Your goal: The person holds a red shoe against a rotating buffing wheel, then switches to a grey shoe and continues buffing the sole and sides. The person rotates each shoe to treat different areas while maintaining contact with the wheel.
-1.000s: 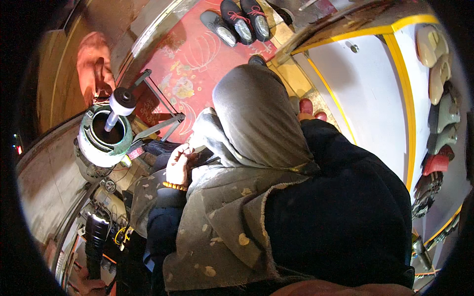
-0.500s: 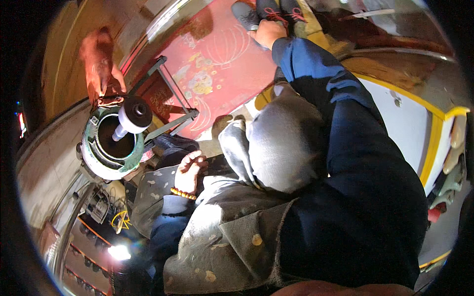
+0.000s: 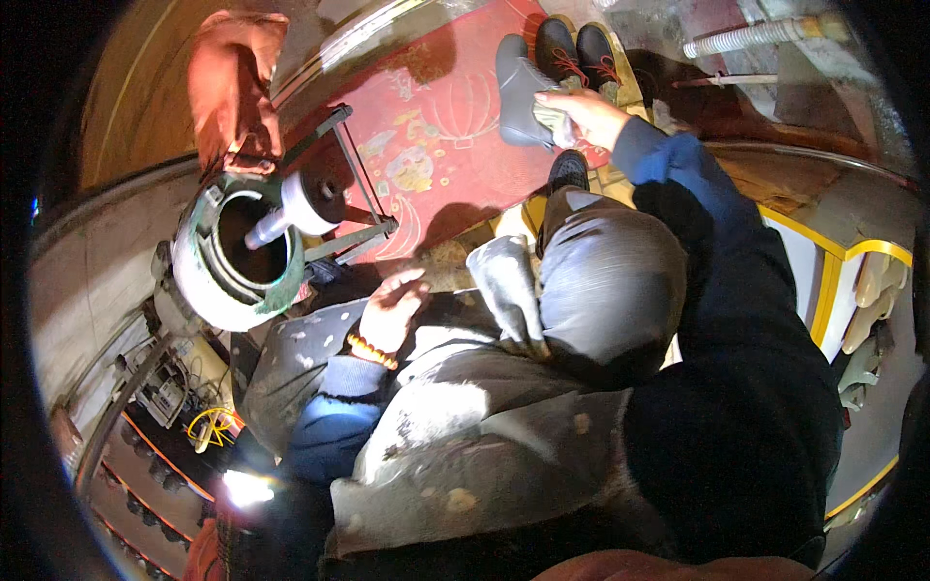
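Note:
My right hand (image 3: 593,114) is stretched far forward. Its fingers are closed at the ankle end of a dark grey boot (image 3: 523,92), against a crumpled pale green part that looks like cloth. Right behind it, a pair of dark shoes with red laces (image 3: 573,60) stands at the edge of the red sheet. My left hand (image 3: 389,315), with a beaded bracelet on its wrist, hovers above my stained apron (image 3: 465,465). Its fingers are slightly curled and apart, and they hold nothing.
At the left stands a machine with a round green-and-white housing (image 3: 218,300), a shaft and a dark wheel (image 3: 315,198). A reddish cloth-like piece (image 3: 232,87) hangs over its far side. Near it is a black metal frame (image 3: 363,184). A yellow-edged white rack (image 3: 823,271) stands right.
My right hand has come nearer and to the right, and the grey boot has shifted the same way. My left hand has risen slightly, its fingers opening. The whole view has shifted.

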Action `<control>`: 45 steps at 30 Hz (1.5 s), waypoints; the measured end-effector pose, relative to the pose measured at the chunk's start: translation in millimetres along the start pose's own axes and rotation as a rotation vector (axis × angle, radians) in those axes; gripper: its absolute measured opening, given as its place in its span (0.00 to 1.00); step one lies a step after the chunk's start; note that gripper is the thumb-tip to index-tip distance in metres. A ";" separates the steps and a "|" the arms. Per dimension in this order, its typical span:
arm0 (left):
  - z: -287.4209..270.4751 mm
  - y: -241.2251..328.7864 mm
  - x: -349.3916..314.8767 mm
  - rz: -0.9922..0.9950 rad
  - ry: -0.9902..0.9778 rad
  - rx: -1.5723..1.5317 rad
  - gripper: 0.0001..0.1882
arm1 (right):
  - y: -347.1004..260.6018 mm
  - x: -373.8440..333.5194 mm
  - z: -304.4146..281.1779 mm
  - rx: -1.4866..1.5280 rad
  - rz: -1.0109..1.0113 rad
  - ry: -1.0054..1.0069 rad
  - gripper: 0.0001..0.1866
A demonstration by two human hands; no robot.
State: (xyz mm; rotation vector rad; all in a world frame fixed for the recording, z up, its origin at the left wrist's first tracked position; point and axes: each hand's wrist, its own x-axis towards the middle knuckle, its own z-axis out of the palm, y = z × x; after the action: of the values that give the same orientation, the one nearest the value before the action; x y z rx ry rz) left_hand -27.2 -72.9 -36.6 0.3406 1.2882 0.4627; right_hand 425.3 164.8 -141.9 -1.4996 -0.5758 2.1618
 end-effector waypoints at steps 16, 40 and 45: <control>134.4 55.1 -33.8 0.182 -0.517 -0.908 0.33 | 34.2 -278.4 247.4 -0.746 -0.565 0.269 0.40; 38.4 53.8 14.0 0.671 0.063 -0.576 0.33 | 99.9 -102.2 303.8 -0.576 -0.746 -0.170 0.30; 21.9 55.9 23.0 0.801 0.244 -0.072 0.31 | 76.8 -104.7 311.7 -0.841 -0.990 -0.043 0.26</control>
State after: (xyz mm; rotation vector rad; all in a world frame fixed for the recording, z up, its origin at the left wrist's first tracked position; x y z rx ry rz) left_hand -8.9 -12.7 -23.0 0.7614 1.3323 1.2545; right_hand 154.9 15.6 -5.3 -1.0712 -1.9098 1.1817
